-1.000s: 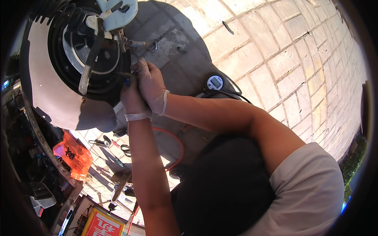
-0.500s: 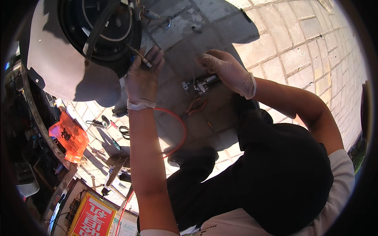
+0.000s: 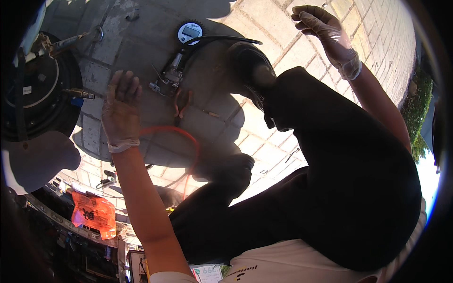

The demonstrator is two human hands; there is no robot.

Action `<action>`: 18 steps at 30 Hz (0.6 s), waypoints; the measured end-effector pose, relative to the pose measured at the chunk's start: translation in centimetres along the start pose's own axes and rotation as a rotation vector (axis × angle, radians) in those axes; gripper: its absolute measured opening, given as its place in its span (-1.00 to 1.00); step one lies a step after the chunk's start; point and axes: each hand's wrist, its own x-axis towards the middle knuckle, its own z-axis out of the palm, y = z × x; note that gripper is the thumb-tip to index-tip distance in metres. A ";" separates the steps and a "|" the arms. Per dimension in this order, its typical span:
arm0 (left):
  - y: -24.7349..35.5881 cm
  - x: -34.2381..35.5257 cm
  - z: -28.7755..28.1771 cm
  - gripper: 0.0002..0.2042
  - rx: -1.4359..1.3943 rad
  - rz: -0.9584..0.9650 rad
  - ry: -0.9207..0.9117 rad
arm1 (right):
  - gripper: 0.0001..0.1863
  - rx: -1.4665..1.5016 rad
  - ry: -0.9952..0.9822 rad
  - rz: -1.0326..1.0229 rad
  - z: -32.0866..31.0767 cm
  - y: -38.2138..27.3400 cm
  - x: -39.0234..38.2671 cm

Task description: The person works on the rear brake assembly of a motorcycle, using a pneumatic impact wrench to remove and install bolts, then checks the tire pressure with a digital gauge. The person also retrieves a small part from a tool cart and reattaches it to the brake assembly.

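Note:
My left hand (image 3: 121,106), in a thin translucent glove, is open with nothing in it, just right of a wheel (image 3: 45,111) with a brass-and-silver fitting (image 3: 85,94) sticking out of it. My right hand (image 3: 328,40), also gloved, is raised at the upper right over sunlit paving, fingers apart and slightly bent, empty. Between my hands on the shaded paving lie a round digital gauge (image 3: 190,31) with a black hose (image 3: 236,39), a silver metal air tool (image 3: 173,73) and orange-handled pliers (image 3: 179,106).
My bent dark-clad legs (image 3: 339,165) fill the lower right. A red hose (image 3: 195,151) curves beside my left arm. An orange plastic bag (image 3: 94,212) and clutter sit at the lower left. A metal spring (image 3: 63,44) is above the wheel; greenery (image 3: 420,104) shows at the far right.
My hands were together at the wheel's fitting; they have come apart. My right hand has risen away to the upper right, my left has let go of the fitting, and the view has shifted.

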 end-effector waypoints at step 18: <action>-9.3 -4.6 1.3 -0.70 0.904 -0.523 0.045 | -0.61 -0.326 0.620 0.942 1.8 27.6 -36.3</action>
